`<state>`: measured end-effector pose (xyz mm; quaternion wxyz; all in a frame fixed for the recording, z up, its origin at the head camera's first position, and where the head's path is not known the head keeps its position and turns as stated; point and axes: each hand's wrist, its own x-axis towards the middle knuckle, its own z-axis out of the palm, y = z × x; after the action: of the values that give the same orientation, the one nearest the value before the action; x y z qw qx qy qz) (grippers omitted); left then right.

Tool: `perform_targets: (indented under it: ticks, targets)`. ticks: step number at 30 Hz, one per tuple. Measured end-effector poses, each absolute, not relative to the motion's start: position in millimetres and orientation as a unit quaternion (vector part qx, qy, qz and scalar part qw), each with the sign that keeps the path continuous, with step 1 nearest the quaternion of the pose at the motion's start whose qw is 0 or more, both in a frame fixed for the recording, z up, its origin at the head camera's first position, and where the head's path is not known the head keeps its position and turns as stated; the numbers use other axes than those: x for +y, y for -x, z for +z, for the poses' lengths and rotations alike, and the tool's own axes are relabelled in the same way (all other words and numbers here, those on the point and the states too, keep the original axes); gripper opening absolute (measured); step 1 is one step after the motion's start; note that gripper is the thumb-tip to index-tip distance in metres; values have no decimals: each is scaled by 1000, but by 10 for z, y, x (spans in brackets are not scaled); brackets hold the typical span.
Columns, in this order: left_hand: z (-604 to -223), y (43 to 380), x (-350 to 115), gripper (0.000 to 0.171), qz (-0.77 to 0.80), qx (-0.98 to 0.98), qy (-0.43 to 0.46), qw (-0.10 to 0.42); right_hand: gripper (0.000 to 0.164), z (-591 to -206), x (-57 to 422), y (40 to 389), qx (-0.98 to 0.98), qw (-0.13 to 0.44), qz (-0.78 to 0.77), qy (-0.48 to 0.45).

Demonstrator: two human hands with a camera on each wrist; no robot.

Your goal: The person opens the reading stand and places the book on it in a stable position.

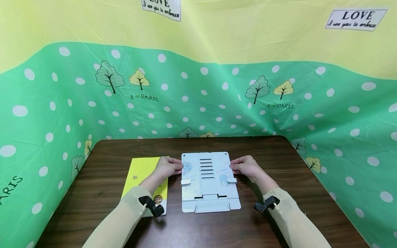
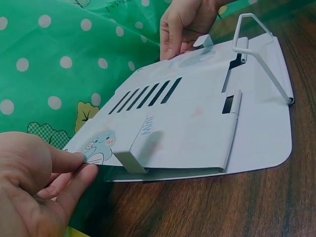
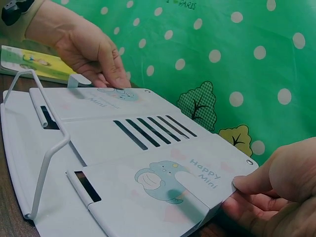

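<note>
A white book stand (image 1: 209, 187) with a row of dark slots and small blue cartoon prints lies in front of me. On its left edge my left hand (image 1: 165, 167) pinches the panel between thumb and fingers. My right hand (image 1: 248, 167) grips the opposite edge the same way, thumb on top in the right wrist view. The panel's near-left corner shows a gap above the base plate (image 2: 266, 148) in the left wrist view. A white wire lip (image 3: 52, 148) stands up at the front, and a page clip (image 2: 129, 157) juts from each side.
A yellow book (image 1: 141, 168) lies left of the stand, partly under my left forearm. Both rest on a dark wood table (image 1: 214, 230). A green and yellow patterned cloth (image 1: 198, 86) hangs behind the table and along its sides.
</note>
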<state>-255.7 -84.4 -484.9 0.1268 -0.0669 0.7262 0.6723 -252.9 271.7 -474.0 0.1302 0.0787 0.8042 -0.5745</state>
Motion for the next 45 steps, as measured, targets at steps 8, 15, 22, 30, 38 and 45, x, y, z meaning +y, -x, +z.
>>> perform_targets:
  ticks: [8,15,22,30,38,45]
  targets:
    - [-4828,2512,-826,18,682,720,61,110,28,-4696,2725,2487,803,122,-579,-72]
    - [-4782,2470,-831,16,696,710,40,96,26,-4632,2730,2435,807,105,-578,-61]
    - [-4720,2431,-839,14,690,717,28,88,25,-4580,2720,2386,807,89,-581,-55]
    - [-4663,2377,-843,16,688,722,21,75,23,-4534,2714,2318,811,71,-578,-45]
    - [-4555,2282,-839,17,678,733,16,63,22,-4445,2717,2217,814,53,-578,-25]
    - [-4469,2203,-825,15,673,738,1,44,23,-4387,2752,2148,815,43,-577,-12]
